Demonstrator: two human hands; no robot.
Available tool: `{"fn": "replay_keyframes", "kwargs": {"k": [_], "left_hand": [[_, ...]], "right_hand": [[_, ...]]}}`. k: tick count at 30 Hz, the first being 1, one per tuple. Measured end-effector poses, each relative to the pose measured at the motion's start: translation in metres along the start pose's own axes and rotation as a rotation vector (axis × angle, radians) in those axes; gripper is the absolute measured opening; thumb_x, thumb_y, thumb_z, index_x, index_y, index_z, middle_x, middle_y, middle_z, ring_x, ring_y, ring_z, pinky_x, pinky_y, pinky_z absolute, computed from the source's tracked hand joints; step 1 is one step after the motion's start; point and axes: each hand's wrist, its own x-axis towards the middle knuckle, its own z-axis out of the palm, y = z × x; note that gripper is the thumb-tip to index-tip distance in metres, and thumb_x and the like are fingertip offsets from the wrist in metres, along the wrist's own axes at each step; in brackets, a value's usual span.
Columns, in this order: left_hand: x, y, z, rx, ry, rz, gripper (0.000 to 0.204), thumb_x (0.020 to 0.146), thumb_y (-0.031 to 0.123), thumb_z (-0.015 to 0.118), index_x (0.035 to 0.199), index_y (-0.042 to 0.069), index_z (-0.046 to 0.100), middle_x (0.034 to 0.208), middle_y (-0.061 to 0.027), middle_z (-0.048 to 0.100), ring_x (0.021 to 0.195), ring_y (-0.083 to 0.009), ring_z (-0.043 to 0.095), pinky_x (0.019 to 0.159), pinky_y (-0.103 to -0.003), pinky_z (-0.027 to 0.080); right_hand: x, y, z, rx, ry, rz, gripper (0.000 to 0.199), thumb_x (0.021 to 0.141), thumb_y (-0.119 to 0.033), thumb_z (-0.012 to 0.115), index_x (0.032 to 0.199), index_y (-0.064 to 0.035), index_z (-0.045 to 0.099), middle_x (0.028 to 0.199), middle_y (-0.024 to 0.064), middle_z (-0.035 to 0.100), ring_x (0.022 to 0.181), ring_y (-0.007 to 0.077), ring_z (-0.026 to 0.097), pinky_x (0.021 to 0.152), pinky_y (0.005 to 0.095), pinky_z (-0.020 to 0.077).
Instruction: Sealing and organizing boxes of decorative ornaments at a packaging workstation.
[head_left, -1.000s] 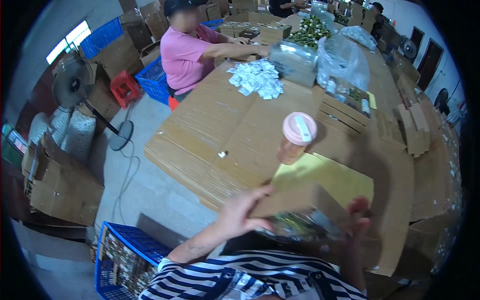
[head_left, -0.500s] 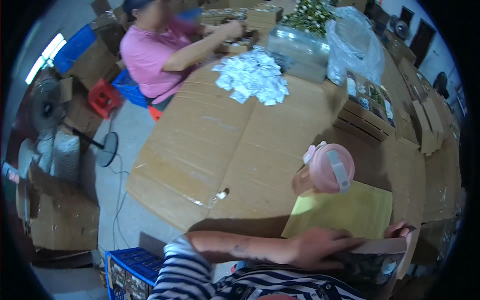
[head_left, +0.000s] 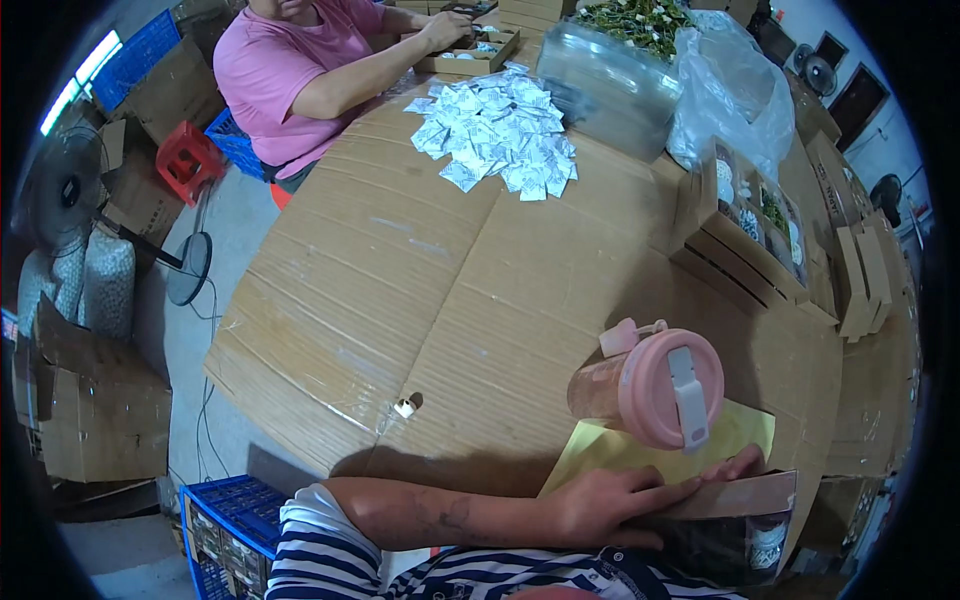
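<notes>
Close to my body, a brown cardboard box (head_left: 735, 500) with a dark front and a patterned whitish item showing in it is tilted up. My left hand (head_left: 600, 505) lies across its left end, index finger stretched along the top edge and thumb lower on the front, gripping it. Behind the upper edge, the curled fingers of my right hand (head_left: 738, 463) hold the box; the rest of that hand is hidden. A yellow sheet (head_left: 590, 455) lies flat under and beyond my hands. On it, partly, stands a pink-lidded cup (head_left: 650, 388) with a grey-white flip strap.
White paper packets (head_left: 500, 130) form a heap farther off. A person in pink (head_left: 290, 80) handles a compartment tray (head_left: 470, 62). Clear plastic container (head_left: 610, 85), plastic bag (head_left: 730, 90) and stacked filled boxes (head_left: 740, 230) stand far right. A small whitish piece (head_left: 405, 407) lies left; a blue crate (head_left: 235, 520) sits below.
The view has shifted, so the table things sit differently. My right fingers have moved left along the box's upper edge, close to my left fingertips. The box is still held.
</notes>
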Motion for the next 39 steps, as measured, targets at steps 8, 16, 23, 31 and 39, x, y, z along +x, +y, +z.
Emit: {"fn": "replay_keyframes", "kwargs": {"k": [8,16,23,31,39], "left_hand": [[0.006,-0.004,-0.007,0.039,-0.123,-0.193,0.086,0.090,0.037,0.071,0.160,0.020,0.025,0.121,-0.0206,0.057,0.109,-0.0397,0.061,0.089,-0.045,0.053],[0.009,-0.007,-0.010,-0.019,-0.155,-0.243,0.086,0.093,0.037,0.068,0.161,0.020,0.019,0.146,-0.0271,0.046,0.126,-0.0445,0.053,0.105,-0.048,0.046],[0.009,-0.006,-0.011,-0.053,-0.196,-0.279,0.087,0.094,0.037,0.067,0.161,0.019,0.015,0.144,-0.0285,0.047,0.124,-0.0455,0.055,0.102,-0.049,0.048],[0.008,-0.010,-0.009,-0.002,-0.193,-0.248,0.088,0.093,0.038,0.068,0.161,0.019,0.016,0.146,-0.0275,0.045,0.118,-0.0445,0.058,0.099,-0.049,0.050],[0.007,-0.004,-0.009,0.072,-0.192,-0.234,0.089,0.092,0.044,0.067,0.161,0.021,0.016,0.125,-0.0230,0.053,0.109,-0.0432,0.061,0.089,-0.049,0.054]], "right_hand": [[0.052,-0.020,0.055,0.181,0.548,0.383,0.030,0.095,-0.023,0.068,0.110,-0.0003,0.056,0.104,0.0213,0.067,0.087,0.0237,0.066,0.069,0.0300,0.0503],[0.068,-0.015,0.045,0.159,0.438,0.413,0.030,0.095,-0.023,0.069,0.110,-0.0008,0.056,0.104,0.0204,0.067,0.087,0.0227,0.066,0.069,0.0297,0.0502],[0.078,-0.003,0.035,0.142,0.343,0.434,0.030,0.094,-0.023,0.069,0.109,-0.0012,0.057,0.104,0.0196,0.067,0.087,0.0218,0.066,0.069,0.0294,0.0501],[0.088,0.008,0.023,0.109,0.227,0.444,0.029,0.094,-0.023,0.070,0.109,-0.0016,0.057,0.104,0.0187,0.067,0.087,0.0208,0.066,0.069,0.0290,0.0500],[0.096,0.019,0.012,0.076,0.116,0.438,0.029,0.093,-0.024,0.070,0.109,-0.0021,0.058,0.105,0.0178,0.067,0.087,0.0198,0.066,0.069,0.0287,0.0499]]}}
